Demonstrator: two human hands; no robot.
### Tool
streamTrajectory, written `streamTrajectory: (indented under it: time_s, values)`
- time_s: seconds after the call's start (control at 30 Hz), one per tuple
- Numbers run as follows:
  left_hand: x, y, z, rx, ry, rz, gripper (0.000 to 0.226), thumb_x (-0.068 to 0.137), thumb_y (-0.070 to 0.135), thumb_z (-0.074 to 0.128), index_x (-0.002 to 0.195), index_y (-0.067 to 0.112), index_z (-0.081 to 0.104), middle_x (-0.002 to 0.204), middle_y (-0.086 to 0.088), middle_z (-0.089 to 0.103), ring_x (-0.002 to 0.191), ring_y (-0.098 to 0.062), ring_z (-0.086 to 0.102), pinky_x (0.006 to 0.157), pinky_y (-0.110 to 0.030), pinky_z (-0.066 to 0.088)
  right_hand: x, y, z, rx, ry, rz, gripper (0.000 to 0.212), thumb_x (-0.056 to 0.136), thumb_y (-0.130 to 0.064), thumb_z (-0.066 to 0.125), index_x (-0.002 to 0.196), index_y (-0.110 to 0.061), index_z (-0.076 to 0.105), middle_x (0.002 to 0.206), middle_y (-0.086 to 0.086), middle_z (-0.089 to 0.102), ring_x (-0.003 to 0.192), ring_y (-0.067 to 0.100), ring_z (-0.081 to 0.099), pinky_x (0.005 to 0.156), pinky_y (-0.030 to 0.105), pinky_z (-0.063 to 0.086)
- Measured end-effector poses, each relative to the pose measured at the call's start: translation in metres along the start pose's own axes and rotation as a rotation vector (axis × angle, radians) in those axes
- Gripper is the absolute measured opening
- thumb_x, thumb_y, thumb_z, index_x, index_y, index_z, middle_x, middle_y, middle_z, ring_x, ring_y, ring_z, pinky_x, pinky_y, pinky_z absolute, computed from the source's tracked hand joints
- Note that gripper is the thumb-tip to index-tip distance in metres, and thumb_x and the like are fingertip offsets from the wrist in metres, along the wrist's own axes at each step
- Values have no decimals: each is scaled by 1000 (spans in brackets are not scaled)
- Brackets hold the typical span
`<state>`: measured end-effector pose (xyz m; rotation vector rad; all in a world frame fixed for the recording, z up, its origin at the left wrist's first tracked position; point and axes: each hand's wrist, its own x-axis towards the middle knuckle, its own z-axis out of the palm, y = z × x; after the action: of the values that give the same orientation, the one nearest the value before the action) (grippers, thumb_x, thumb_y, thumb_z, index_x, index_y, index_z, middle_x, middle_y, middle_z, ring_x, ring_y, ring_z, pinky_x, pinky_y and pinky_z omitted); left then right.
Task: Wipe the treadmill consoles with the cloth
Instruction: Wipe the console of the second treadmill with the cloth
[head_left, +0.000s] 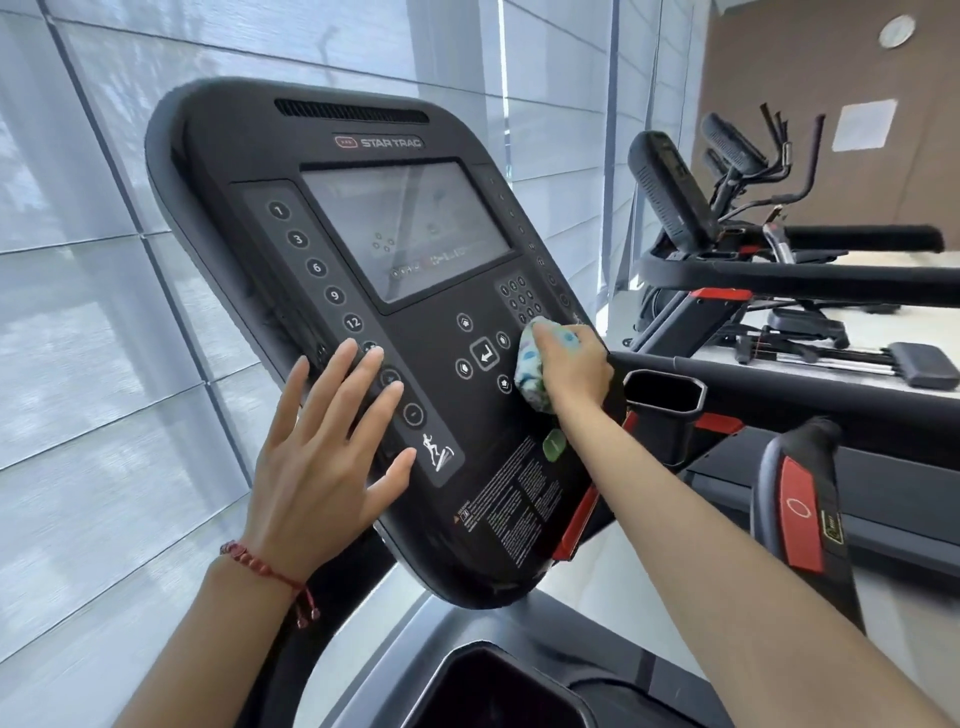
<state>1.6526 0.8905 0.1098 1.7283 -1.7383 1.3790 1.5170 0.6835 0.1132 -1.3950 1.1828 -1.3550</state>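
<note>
left hand (332, 447) — flat on console (291, 156) | right hand (569, 366) — grips cloth (530, 364)

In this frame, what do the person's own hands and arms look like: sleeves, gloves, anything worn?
Both forearms are bare as far as the view reaches, with no sleeves showing. Neither the left hand nor the right hand wears a glove, and no rings are visible. The left wrist carries a thin red braided bracelet with small knotted tassel ends hanging from it. The right wrist wears nothing.
</note>
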Motion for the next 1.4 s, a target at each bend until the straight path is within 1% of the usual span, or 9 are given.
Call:
streamTrajectory:
  time_s: [0.17, 0.3, 0.37, 0.53, 0.8, 0.9, 1.1, 1.23, 1.4]
  values:
    - [13, -7, 2, 30, 28, -19, 46, 92, 36, 44, 114, 0, 63, 131, -19, 53, 130, -32, 39, 107, -56, 26, 11, -52, 36, -5, -84, -193, 30, 82, -46, 59, 95, -20, 61, 88, -1, 61, 89, 21, 53, 77, 29, 38]
    - [16, -7, 2, 35, 28, -18, 45, 93, 36, 44, 113, 1, 64, 129, -18, 54, 129, -31, 40, 108, -54, 24, 18, -40, 32, -26, -119, -264, 24, 83, -48, 58, 89, -25, 58, 84, -4, 61, 90, 20, 57, 76, 30, 41]
    - [15, -8, 2, 32, 27, -13, 45, 94, 36, 43, 113, 1, 64, 130, -18, 54, 129, -30, 40, 109, -54, 23, 22, -18, 21, -26, -103, -229, 23, 83, -48, 57, 90, -26, 59, 87, -4, 62, 93, 21, 58, 79, 32, 44]
    - [13, -9, 3, 33, 45, -3, 45, 95, 36, 41, 112, 2, 65, 130, -17, 54, 128, -30, 41, 108, -55, 25, 25, 51, -29, -94, 63, 9, 30, 85, -43, 58, 97, -16, 62, 86, 4, 58, 93, 29, 55, 73, 28, 34]
    - [16, -12, 3, 39, 36, 12, 44, 93, 37, 45, 111, 3, 66, 128, -16, 55, 127, -29, 43, 107, -54, 26, 31, 39, -17, -38, 165, 151, 34, 82, -44, 59, 100, -16, 62, 95, 7, 61, 95, 30, 54, 78, 30, 40]
    - [16, -13, 3, 45, 32, 26, 45, 92, 38, 45, 112, 3, 66, 128, -16, 56, 127, -29, 43, 107, -55, 26, 38, 3, 6, 25, 114, 101, 37, 82, -44, 58, 103, -15, 61, 90, 3, 55, 86, 23, 49, 74, 27, 38]
    - [17, -19, 1, 54, 10, 70, 47, 93, 39, 43, 112, 3, 66, 129, -16, 55, 127, -28, 43, 107, -54, 26, 65, -65, 50, 9, -5, -108, 37, 82, -45, 57, 101, -13, 61, 95, 6, 64, 89, 25, 56, 75, 30, 41]
    - [23, -26, 1, 52, 22, 81, 46, 93, 39, 44, 112, 3, 65, 130, -16, 54, 127, -28, 43, 107, -54, 27, 76, -43, 40, -3, -24, -147, 42, 83, -50, 57, 101, -12, 62, 101, 9, 66, 97, 27, 58, 78, 32, 43]
    - [35, -43, -2, 65, 66, 59, 46, 93, 38, 43, 113, 2, 65, 130, -17, 54, 127, -29, 42, 107, -55, 25, 88, 32, -13, -148, 87, 43, 45, 85, -49, 54, 101, -8, 62, 107, 19, 63, 105, 37, 54, 79, 34, 37]
